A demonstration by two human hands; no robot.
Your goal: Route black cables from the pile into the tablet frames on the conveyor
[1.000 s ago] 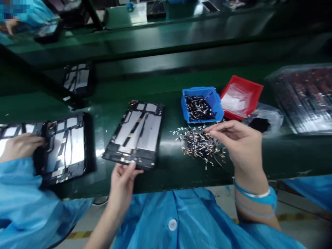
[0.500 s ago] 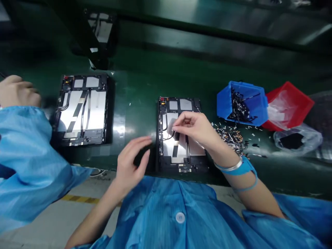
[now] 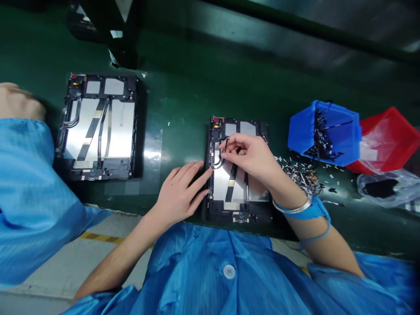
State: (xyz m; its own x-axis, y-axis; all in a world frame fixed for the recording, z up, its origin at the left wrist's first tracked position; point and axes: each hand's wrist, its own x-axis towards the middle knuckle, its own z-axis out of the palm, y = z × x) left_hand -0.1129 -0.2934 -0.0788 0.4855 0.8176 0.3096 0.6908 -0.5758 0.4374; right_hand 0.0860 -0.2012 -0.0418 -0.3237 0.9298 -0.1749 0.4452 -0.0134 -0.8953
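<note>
An opened tablet back [image 3: 239, 205] with silver plates and flat cables lies on the green belt [image 3: 183, 100] in front of me. My right hand [image 3: 250, 154] rests over its upper half, fingertips pinched on a small dark part pressed near the tablet's top left corner. My left hand [image 3: 180, 195] lies at the tablet's left edge, fingers stretched out flat and touching the frame, holding nothing.
A second opened tablet [image 3: 98, 127] lies to the left, by a co-worker's blue sleeve [image 3: 26, 192] and hand [image 3: 16, 103]. A blue bin [image 3: 302, 131] of small parts, a loose pile of parts [image 3: 300, 173], a red bin [image 3: 390, 140] and a plastic bag [image 3: 380, 188] are at the right.
My right hand left the parts pile and came onto the tablet with a small part. My left hand let go of the tablet's bottom edge and now lies flat at its left side.
</note>
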